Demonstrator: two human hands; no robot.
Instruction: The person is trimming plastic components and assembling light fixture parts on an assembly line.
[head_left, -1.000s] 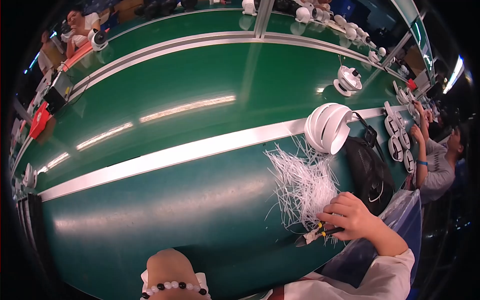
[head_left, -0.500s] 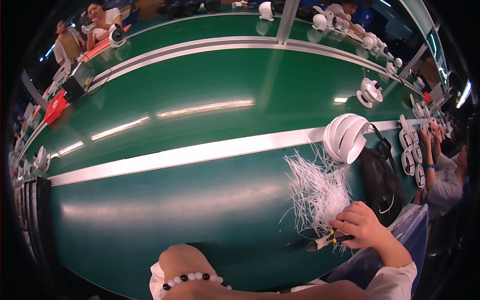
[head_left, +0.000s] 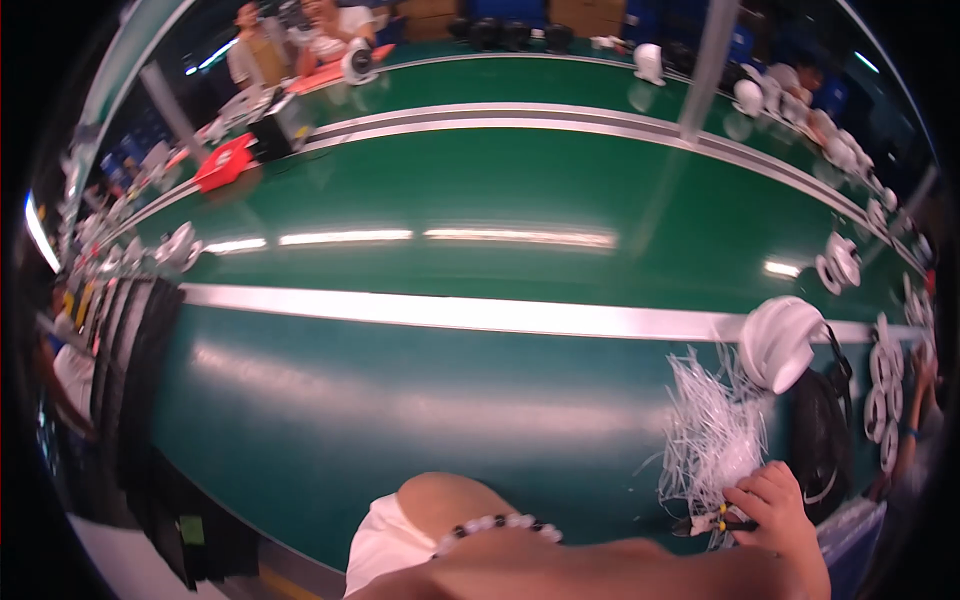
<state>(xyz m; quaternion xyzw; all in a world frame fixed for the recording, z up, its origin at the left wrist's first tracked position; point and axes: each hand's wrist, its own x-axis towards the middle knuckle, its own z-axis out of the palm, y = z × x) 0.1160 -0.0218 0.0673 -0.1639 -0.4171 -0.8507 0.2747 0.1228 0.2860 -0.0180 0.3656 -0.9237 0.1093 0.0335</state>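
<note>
My right hand (head_left: 775,505) is closed over the handles of a pair of diagonal cutters (head_left: 725,522) with yellow and black grips, whose jaws point left. Under and beyond the hand spreads a loose heap of thin white plastic strips (head_left: 705,430). My left arm is bent across the lower edge, with a black and white beaded bracelet on it. Beyond the bracelet, my left hand (head_left: 640,568) is blurred and very near, its fingers hidden. A white round slatted housing (head_left: 778,345) sits behind the heap, next to a black mesh bag-like thing (head_left: 822,430).
A pale metal rail (head_left: 450,311) divides the green bench from a green conveyor-like surface. White ring-shaped parts (head_left: 880,390) stand at the right, near another person's arm. Black stacked trays (head_left: 135,350) are at the left. A red piece (head_left: 225,162) lies far left; people sit across.
The view has swung left, so the bench and heap appear farther right and lower. My right hand stays on the cutters beside the strips.
</note>
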